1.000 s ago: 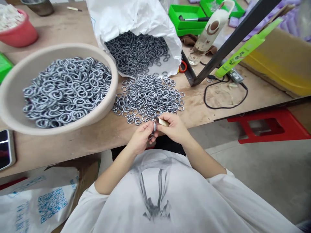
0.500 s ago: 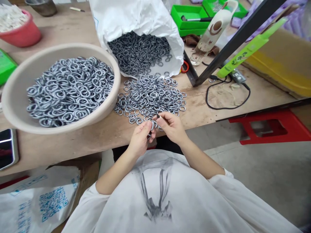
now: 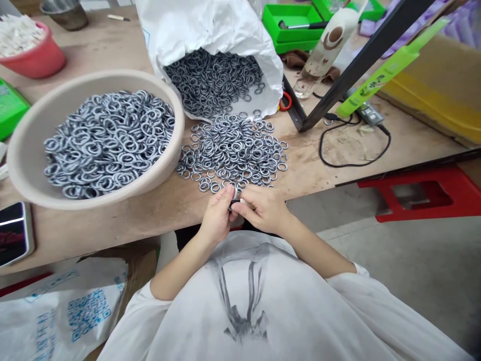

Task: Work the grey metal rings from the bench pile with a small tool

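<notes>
Ring (image 3: 236,191) sits pinched in your left hand (image 3: 216,212), stick (image 3: 235,203) clamped in your right hand (image 3: 265,206), the pile (image 3: 236,145) just beyond, likely for easy reach.

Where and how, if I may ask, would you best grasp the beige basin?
Probably by the rim of the beige basin, at its left and right sides, from the near side: the rounded lip stands exposed, and the heaped gray rings favor a two-sided hold.

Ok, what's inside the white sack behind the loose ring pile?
Dark gray rings lie heaped inside the white sack, a few scattered near its open mouth. Anything deeper is hidden under the sack's upper side.
</notes>
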